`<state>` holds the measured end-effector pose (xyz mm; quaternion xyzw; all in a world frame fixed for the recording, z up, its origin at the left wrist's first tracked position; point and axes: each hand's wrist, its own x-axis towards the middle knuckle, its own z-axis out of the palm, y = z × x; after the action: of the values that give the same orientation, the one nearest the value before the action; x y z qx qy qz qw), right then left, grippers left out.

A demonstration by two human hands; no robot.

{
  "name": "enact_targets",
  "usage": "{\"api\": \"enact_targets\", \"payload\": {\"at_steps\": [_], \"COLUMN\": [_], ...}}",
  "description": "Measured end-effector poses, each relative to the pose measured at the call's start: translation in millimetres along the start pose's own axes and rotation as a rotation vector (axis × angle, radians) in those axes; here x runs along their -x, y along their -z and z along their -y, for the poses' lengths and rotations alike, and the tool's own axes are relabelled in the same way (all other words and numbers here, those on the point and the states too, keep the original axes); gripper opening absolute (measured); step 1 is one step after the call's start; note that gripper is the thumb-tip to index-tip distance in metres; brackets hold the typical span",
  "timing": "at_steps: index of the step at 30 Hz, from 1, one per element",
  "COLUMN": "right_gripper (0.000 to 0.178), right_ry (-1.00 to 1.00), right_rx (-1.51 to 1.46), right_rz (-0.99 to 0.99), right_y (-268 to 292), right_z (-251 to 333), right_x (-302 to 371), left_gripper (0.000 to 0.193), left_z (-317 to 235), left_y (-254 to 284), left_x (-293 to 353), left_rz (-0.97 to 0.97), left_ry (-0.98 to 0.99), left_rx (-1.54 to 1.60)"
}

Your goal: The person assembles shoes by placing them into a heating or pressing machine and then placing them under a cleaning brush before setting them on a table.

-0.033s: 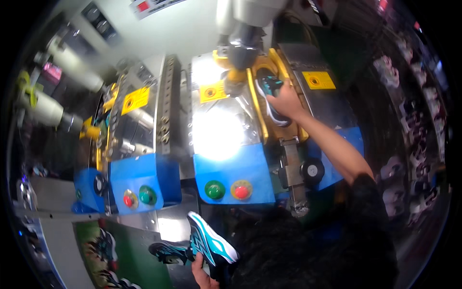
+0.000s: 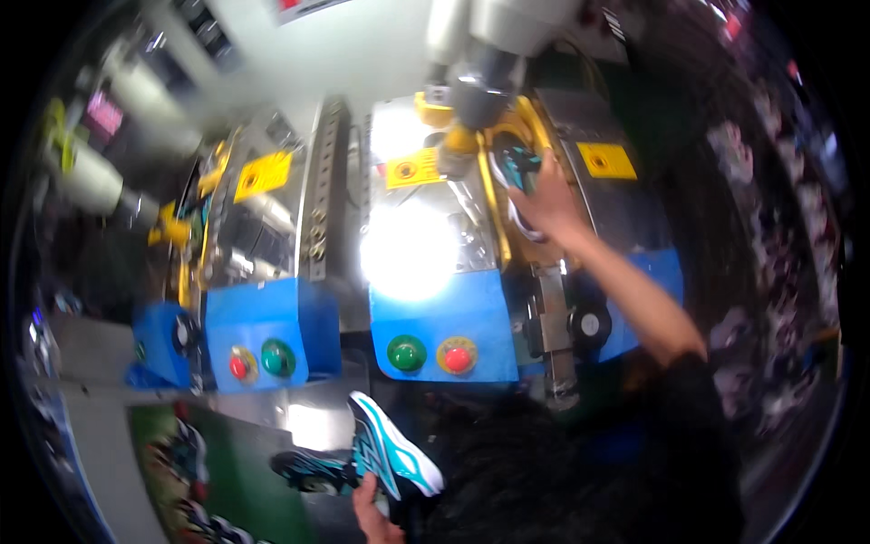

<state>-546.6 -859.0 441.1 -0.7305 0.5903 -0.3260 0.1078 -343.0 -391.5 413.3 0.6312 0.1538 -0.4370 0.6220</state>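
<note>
Teal-and-white shoe juts below the middle blue panel, left hand in closed grip on it; up right of that panel, the right hand clasps a dark shoe.

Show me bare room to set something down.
Green surface, between the shoes on its left and the dark shoe by the left hand; metal below the blue panel looks bare too, though glare hides some. Crowded: yellow cradle, taken by another shoe and the right hand.
</note>
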Motion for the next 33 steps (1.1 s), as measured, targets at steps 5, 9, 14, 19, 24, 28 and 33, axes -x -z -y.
{"api": "enact_targets", "payload": {"at_steps": [5,9,14,19,24,28,33], "right_gripper": [0.058,0.042,0.049,0.036,0.021,0.017,0.018], "right_ry": [0.648,0.783,0.748,0.715,0.148,0.409,0.498], "right_rx": [-0.049,-0.101,-0.484,-0.809,-0.895,-0.801,-0.474], "right_rz": [0.039,0.234,0.325,0.940,1.089,1.311,1.292], "right_y": [64.7,-21.2,-32.9,-74.5,-51.2,-50.0,-82.7], "right_z": [123.1,143.7,197.9,203.1,210.8,252.8,329.2], "right_x": [163.9,234.9,253.1,392.2,432.8,483.0,467.1], "left_gripper": [0.031,0.049,0.040,0.030,0.060,0.076,0.094], "left_z": [-7.9,37.8,-17.8,-4.2,6.4,66.1,58.4], "left_y": [43.1,124.2,87.5,160.7,235.2,301.6,288.7], "left_x": [-19.3,3.5,26.9,77.8,48.6,-32.6,-118.5], "left_rz": [0.316,0.501,0.038,-0.277,-0.589,-0.765,-0.287], "left_ry": [-0.040,-0.341,-0.148,-0.380,-0.514,-0.560,-0.477], "left_rx": [-0.007,-0.482,-0.165,0.056,-0.012,-0.334,-0.176]}}
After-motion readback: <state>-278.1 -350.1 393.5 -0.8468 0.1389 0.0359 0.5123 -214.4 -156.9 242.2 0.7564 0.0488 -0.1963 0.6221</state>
